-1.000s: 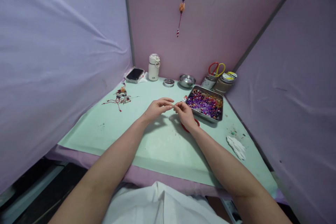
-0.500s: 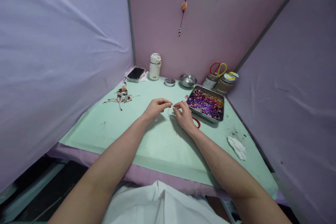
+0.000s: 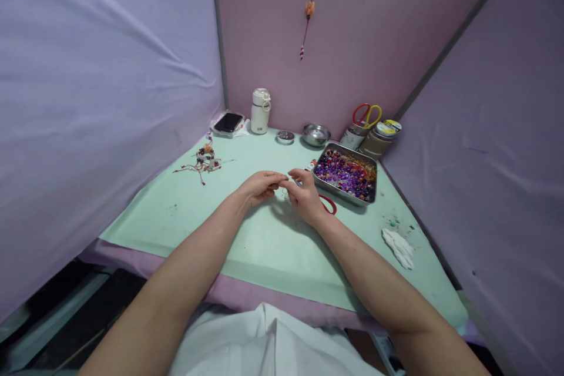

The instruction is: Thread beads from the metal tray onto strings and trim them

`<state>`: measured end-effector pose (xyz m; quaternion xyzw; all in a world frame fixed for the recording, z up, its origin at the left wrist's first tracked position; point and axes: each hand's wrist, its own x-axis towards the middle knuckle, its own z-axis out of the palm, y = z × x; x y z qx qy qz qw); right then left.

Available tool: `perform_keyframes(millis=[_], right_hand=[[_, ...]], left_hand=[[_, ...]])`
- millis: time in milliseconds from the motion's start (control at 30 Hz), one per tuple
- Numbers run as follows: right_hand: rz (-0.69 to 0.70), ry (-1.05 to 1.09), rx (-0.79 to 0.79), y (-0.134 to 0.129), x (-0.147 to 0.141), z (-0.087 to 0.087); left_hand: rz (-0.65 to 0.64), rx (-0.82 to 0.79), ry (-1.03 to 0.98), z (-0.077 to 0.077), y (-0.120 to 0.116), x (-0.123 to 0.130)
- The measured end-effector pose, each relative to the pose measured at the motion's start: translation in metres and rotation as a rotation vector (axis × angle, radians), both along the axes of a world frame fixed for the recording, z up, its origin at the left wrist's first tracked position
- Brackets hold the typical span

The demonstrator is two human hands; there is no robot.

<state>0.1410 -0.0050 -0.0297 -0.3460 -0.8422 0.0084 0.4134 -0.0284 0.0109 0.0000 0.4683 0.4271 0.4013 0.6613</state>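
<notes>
Over the middle of the table, my left hand (image 3: 263, 186) is closed, its fingers pinched together on a thin cord (image 3: 283, 191). A fine strand of the cord hangs below the fingertips; what sits between them is too small to make out. My right hand (image 3: 305, 195) meets it from the right. The right thumb touches the left fingertips, and the right index finger is held apart above it. Beneath the right hand lie scissors with a red handle (image 3: 330, 205), partly covered by that hand.
Right of the hands stands a metal tray (image 3: 345, 194) of beads. Behind are a steel bowl (image 3: 315, 136), a small round tin (image 3: 285, 138), a white bottle (image 3: 259, 113) and a phone (image 3: 229, 123). Beaded cords (image 3: 207, 160) lie left, a white cloth (image 3: 398, 248) right.
Both hands have come together, with the right thumb now against the left fingertips. The right thumb and index finger have spread apart from their pinch. Less of the hanging cord shows.
</notes>
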Motion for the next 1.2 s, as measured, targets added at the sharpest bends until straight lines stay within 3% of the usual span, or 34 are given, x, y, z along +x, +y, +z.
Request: perform_keyframes(millis=[367,967,1200], right_hand=[[-0.031,-0.117,0.155,-0.002,-0.003,0.006],[0.251,-0.004,0.132,-0.023,-0.014,0.014],[0.298,0.026,0.16,-0.03,-0.018,0.017]], left_hand=[[-0.034,-0.079,-0.007,0.0,-0.002,0.002],[-0.009,-0.05,-0.044,-0.006,0.001,0.001],[0.01,-0.056,-0.04,-0.007,0.003,0.001]])
